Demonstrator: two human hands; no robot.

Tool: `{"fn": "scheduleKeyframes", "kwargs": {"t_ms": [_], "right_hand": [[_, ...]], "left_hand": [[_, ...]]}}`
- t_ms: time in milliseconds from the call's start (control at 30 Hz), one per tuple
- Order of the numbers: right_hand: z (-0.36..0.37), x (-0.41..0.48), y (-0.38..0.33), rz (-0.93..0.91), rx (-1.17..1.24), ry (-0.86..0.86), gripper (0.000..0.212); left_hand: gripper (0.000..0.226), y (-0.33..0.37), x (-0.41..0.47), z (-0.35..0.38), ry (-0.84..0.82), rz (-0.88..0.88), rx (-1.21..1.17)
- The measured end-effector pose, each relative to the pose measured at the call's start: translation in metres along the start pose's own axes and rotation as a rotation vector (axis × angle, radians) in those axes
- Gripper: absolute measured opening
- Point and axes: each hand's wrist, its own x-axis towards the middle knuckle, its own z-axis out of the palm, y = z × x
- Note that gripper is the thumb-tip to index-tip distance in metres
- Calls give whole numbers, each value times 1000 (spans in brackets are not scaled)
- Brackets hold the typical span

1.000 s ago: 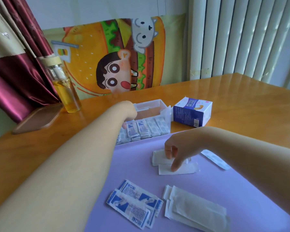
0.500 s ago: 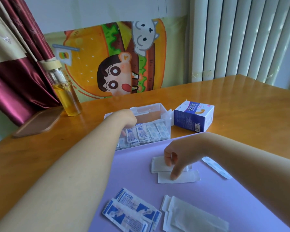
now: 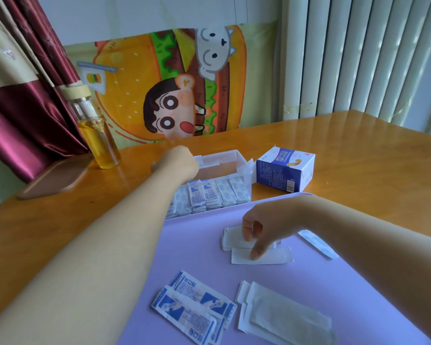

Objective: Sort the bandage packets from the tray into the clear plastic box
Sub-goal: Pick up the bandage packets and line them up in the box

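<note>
A clear plastic box (image 3: 224,156) stands beyond the purple tray (image 3: 197,245), with several bandage packets (image 3: 209,195) upright along its front. My left hand (image 3: 178,161) hovers over the box's left end; its fingers are hidden behind the hand. On the tray, my right hand (image 3: 266,226) bends over two small white packets, thumb on the upper one (image 3: 230,239) and a fingertip on the lower one (image 3: 271,257). Blue-printed packets (image 3: 194,307) and larger white packets (image 3: 284,317) lie nearer me. A slim packet (image 3: 319,244) lies to the right of my hand.
A blue and white carton (image 3: 284,170) stands right of the clear box. A glass bottle of yellow liquid (image 3: 97,135) and a brown board (image 3: 55,178) sit at the back left of the wooden table (image 3: 358,158). Curtain and cartoon cloth hang behind.
My left hand has lifted from the packets in the box and moved back over its left end. My right hand stays on the white packets.
</note>
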Motion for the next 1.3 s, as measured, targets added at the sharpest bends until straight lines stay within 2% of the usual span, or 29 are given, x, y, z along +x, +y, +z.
{"fn": "scheduleKeyframes", "kwargs": {"t_ms": [67,133,200,300,400,467,600,733,867,933,1033,1100,1167,1200,1233,1300], "right_hand": [[5,-5,2,-12,30,56,22],[16,-12,4,-43,68,146,19],[22,-21,6,-78,120,286,14],[30,-39,7,-78,56,414,21],[36,-48,9,-16,-55,391,34],[39,-51,9,13,-68,386,36],[35,-52,7,74,-45,342,34],[32,-53,7,126,101,257,26],[30,-53,3,145,102,210,25],[31,-55,1,149,99,183,23],[30,-62,-1,119,76,247,22],[26,-67,-5,84,115,438,19],[19,-71,-10,-1,233,711,14],[16,-72,-12,-52,297,839,14],[12,-72,-15,-95,337,955,14],[7,-71,-20,-158,294,1115,18]], "left_hand": [[21,3,-22,-10,250,86,-116],[21,4,-57,-15,328,210,-325],[23,1,-88,-14,238,317,-435],[22,-13,-120,-1,4,428,-353],[15,-20,-138,13,-251,490,-181],[26,-20,-145,22,-350,543,-114],[41,-11,-144,32,-361,630,-28],[43,-5,-140,31,-355,664,22],[43,-6,-137,31,-368,643,-7],[39,-8,-136,33,-380,619,-49],[16,-8,-136,33,-328,643,-86],[6,-7,-134,31,-191,603,-236],[7,-3,-134,21,-44,428,-543],[8,0,-135,14,-35,300,-753],[8,4,-136,7,-112,159,-1006],[10,16,-141,-3,-396,-80,-1450]]}}
